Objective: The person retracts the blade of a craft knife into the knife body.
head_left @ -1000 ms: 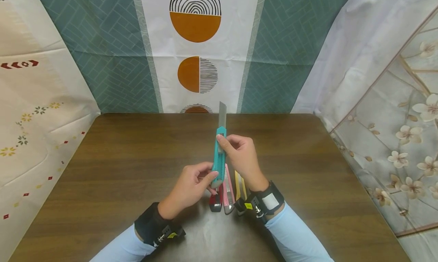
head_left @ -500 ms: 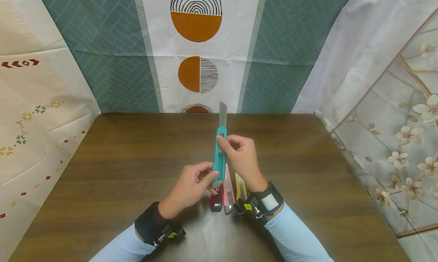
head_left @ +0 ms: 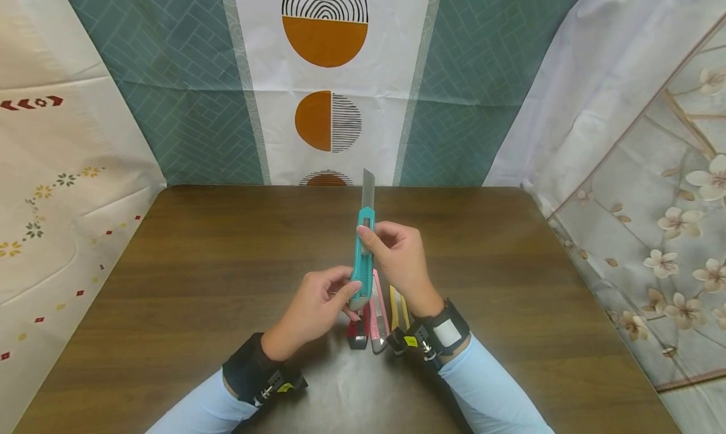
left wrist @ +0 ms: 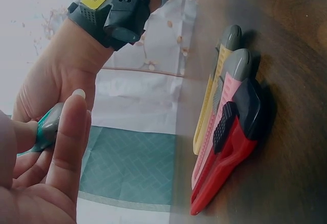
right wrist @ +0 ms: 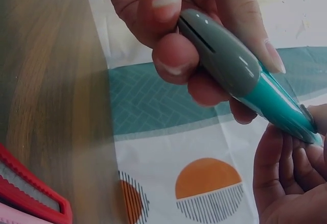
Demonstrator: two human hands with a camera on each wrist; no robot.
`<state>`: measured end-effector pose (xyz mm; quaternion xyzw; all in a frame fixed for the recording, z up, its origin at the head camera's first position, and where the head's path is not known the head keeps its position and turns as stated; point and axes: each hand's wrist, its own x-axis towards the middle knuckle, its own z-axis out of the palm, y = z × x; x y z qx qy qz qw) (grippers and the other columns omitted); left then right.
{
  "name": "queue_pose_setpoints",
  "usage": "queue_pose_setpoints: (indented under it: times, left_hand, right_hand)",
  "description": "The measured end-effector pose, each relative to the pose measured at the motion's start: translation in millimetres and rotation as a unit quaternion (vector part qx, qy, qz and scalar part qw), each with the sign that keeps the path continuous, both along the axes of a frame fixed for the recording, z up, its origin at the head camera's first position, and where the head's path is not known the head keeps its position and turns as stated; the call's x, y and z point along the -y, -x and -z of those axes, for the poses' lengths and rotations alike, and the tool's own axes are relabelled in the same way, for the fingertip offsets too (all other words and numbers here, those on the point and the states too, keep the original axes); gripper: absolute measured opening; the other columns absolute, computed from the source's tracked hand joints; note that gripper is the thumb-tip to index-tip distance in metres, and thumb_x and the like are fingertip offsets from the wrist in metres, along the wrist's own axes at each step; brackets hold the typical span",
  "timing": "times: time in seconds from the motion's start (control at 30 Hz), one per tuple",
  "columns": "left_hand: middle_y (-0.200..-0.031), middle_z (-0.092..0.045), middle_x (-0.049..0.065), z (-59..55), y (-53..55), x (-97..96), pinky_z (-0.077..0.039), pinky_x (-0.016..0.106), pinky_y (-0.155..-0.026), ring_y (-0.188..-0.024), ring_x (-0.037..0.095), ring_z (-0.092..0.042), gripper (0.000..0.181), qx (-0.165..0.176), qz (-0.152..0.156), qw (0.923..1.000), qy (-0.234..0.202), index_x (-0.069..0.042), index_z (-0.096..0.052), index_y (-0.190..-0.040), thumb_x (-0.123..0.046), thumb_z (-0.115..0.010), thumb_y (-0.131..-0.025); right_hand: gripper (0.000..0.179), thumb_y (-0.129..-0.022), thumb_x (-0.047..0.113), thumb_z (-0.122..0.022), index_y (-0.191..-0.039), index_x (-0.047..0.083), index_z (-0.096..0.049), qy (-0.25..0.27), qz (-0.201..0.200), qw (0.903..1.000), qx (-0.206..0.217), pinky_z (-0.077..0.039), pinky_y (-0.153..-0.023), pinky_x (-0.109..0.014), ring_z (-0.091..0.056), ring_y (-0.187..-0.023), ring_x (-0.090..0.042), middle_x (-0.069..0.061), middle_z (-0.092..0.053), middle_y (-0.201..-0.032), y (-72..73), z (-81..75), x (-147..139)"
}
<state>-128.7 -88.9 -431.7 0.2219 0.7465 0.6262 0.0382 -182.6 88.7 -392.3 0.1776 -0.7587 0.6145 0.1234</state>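
Observation:
A teal utility knife (head_left: 363,267) with a grey end cap is held up above the table, its long blade (head_left: 368,188) extended and pointing away. My left hand (head_left: 317,305) pinches its grey-capped lower end between thumb and fingers. Higher up the body, my right hand (head_left: 399,257) grips it with the thumb on the slider. In the right wrist view the grey end cap (right wrist: 219,50) lies against the left fingers. Below the hands lie three more utility knives side by side: a red one (left wrist: 225,157), a pink one (left wrist: 232,83) and a yellow one (left wrist: 224,55).
The brown wooden table (head_left: 227,245) spreads around the hands. Behind it hangs a green and white patterned cloth (head_left: 386,56). Floral cloths hang at the left (head_left: 68,232) and right (head_left: 652,264) sides.

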Motion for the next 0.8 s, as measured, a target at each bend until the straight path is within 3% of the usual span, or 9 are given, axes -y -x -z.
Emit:
queue_pose_setpoints:
  times: [0.27, 0.57, 0.8]
  left_hand:
    - [-0.091, -0.074, 0.017, -0.3, 0.6, 1.3, -0.065, 0.032, -0.063, -0.064, 0.014, -0.073, 0.024, -0.010, -0.004, 0.9999, -0.009, 0.001, -0.068, -0.121, -0.010, -0.067, -0.099]
    - [-0.094, -0.075, 0.014, -3.1, 0.0, 0.8, -0.065, 0.032, -0.065, -0.067, 0.013, -0.074, 0.024, 0.000, -0.015, 0.9999, 0.008, -0.003, -0.069, -0.122, -0.010, -0.068, -0.098]
    - [-0.094, -0.075, 0.014, -4.1, -0.6, 0.4, -0.065, 0.032, -0.065, -0.067, 0.013, -0.074, 0.025, 0.001, -0.012, 0.9999, 0.007, -0.002, -0.068, -0.122, -0.009, -0.068, -0.099]
  right_hand:
    - [0.012, -0.095, 0.018, -0.076, -0.096, 0.007, -0.079, -0.009, -0.017, 0.9998, -0.002, -0.055, -0.059, -0.025, -0.062, -0.068, -0.018, -0.010, -0.072, -0.080, 0.7, 0.0, -0.5]
    - [0.022, -0.098, 0.028, -0.072, -0.096, 0.008, -0.079, -0.020, -0.046, 0.9965, 0.068, -0.065, -0.074, -0.045, -0.072, -0.075, -0.022, -0.009, -0.075, -0.084, 4.1, -6.7, -10.2]
    - [0.020, -0.097, 0.027, -0.073, -0.094, 0.008, -0.078, -0.033, -0.053, 0.9960, 0.065, -0.065, -0.074, -0.048, -0.071, -0.073, -0.022, -0.008, -0.074, -0.082, 3.9, -6.9, -11.7]
